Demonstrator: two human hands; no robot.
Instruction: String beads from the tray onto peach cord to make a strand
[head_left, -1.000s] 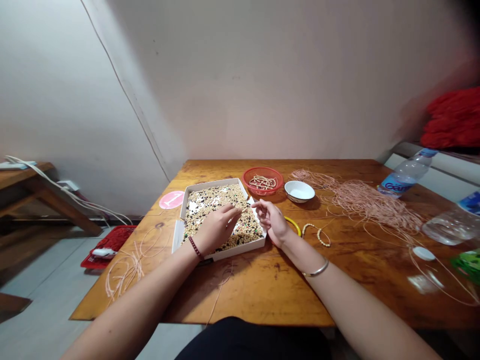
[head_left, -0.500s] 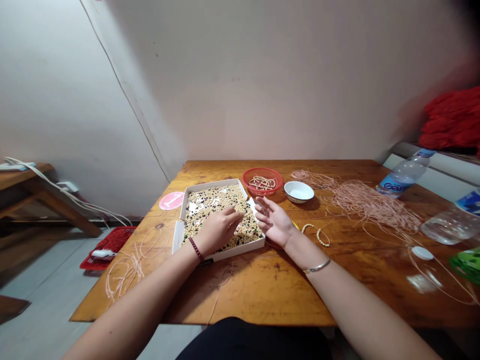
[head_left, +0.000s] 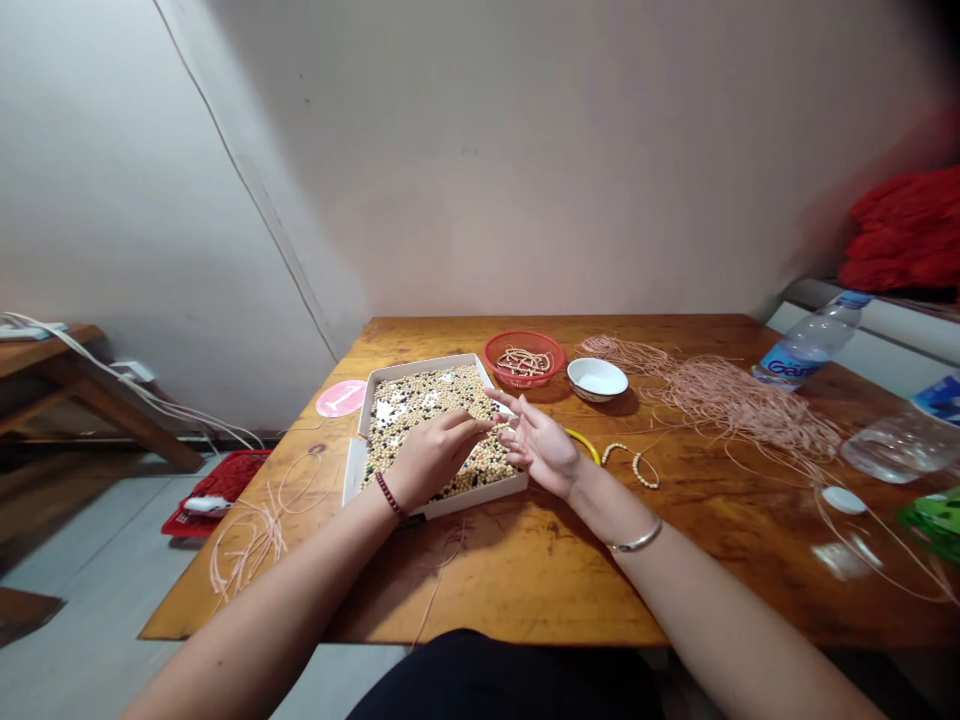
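Observation:
A shallow white box [head_left: 480, 490] full of small cream, black and coloured beads [head_left: 420, 405] lies on the wooden table. My left hand [head_left: 439, 455] is over the beads, palm down, its fingers drawn together and pointing right; what they pinch, if anything, is too small to make out. Beside the box's right edge, my right hand [head_left: 546, 448] is turned palm up with its fingers spread and nothing visible on the palm. The fingertips of both hands are close together. A short string of cream beads [head_left: 636, 464] lies right of my right hand, near a yellow ring [head_left: 586, 443].
Behind the box are a red basket [head_left: 523, 380] with beaded strings and a white bowl [head_left: 598, 380]. Pink cords [head_left: 739, 400], clear bottles [head_left: 814, 345] and a white cap [head_left: 844, 500] lie right. A pink round label [head_left: 340, 399] and loose cords [head_left: 247, 545] lie left.
My right hand has moved slightly left toward my left hand, its fingers now nearer to the left fingertips. My left hand has shifted a little to the right.

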